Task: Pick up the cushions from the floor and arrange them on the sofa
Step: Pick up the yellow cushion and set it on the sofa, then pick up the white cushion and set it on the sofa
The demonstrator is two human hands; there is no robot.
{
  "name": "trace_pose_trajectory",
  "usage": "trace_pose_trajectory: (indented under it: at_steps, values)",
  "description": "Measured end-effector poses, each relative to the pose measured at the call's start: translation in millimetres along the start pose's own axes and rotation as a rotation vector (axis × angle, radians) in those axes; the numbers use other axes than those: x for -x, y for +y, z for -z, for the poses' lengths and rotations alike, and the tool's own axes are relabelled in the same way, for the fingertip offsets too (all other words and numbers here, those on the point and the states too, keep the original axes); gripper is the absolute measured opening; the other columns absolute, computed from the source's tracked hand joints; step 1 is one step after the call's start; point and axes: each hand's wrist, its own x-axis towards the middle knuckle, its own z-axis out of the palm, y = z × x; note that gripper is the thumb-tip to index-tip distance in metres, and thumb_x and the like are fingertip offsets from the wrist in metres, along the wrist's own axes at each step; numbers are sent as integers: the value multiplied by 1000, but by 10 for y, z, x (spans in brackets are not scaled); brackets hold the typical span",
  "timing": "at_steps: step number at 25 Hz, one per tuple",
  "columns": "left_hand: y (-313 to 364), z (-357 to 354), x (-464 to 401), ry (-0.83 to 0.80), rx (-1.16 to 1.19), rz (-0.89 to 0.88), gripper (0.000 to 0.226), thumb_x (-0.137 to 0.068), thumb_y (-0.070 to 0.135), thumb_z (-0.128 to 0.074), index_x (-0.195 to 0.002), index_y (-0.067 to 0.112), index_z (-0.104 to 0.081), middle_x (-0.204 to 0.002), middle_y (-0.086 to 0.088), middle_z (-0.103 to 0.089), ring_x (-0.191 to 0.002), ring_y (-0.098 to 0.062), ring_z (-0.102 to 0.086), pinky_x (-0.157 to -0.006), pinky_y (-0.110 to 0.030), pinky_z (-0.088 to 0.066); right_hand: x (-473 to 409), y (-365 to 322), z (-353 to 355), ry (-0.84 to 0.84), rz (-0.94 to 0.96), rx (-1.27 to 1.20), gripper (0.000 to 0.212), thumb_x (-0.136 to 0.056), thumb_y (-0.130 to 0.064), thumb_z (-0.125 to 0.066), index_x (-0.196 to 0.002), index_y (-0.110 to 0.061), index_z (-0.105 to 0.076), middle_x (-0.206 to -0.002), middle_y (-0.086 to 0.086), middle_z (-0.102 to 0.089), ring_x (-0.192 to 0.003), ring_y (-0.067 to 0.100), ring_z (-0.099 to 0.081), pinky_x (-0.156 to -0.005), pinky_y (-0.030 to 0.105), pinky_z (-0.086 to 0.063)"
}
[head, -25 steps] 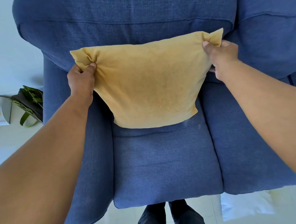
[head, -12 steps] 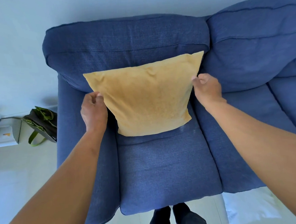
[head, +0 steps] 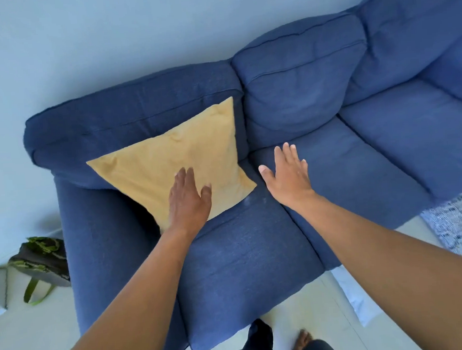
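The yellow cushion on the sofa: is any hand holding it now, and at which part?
Nothing is held. The left hand is open and flat over the lower part of the cushion. The right hand is open over the sofa seat.

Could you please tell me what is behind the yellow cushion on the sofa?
The yellow cushion leans against the sofa's blue back cushion by the armrest. Anything between them is hidden.

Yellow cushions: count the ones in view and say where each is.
1. The yellow cushion leans against the sofa back at its left end. Others may lie out of view.
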Motion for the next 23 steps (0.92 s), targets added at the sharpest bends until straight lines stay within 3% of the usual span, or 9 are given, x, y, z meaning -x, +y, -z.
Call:
trace_pose_trajectory:
  at_steps: [4,14,23]
  values:
    - [566,-543,392,-116,-61,-118,72,-108,36,-45,-166,7,-14,-176,-11,-9,-164,-25,-2,-132,-44,-10,572,783,204,41,-101,-19,75,-110,-49,-35,-165,-5,-12,-177,14,-1,-164,28,6,-130,57,-7]
    - [2121,-2136,1954,-411,-152,-386,76,-107,38,-50,-164,0,-19,-175,-17,-14,-163,-32,-7,-130,-48,-15,2696,3054,637,126,-436,-88,78,-108,-51,-38,-166,-6,-12,-176,16,0,-164,31,3,-127,59,-12]
    - [2997,-3108,2360,-668,-283,-587,77,-107,40,-49,-166,6,-13,-176,-16,-7,-163,-31,-8,-131,-44,-17,3208,4122,748,191,-696,-221,77,-109,-51,-37,-166,-9,-8,-177,14,6,-164,30,8,-129,56,-6]
